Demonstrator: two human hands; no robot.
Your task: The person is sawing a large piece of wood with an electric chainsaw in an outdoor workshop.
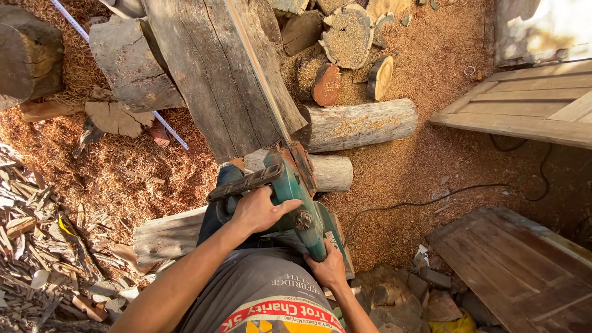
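Chainsaw (290, 191), under both hands: matt green plastic, worn. Plank (216, 74) ahead: grey, rough weathered wood. Ground (431, 166) around: loose reddish sawdust.

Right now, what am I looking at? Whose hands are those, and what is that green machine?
This picture comes from a camera worn on a person's head, looking down, so the hands are that person's own. The left hand grips the front handle of a green electric chainsaw, and the right hand holds its rear handle. The saw's long bar runs along a thick, weathered plank that rests on logs. A black power cord trails across the ground, which is covered in reddish sawdust. Round log slices lie farther off, wood scraps are piled on the left, and wooden door panels lie on the right.
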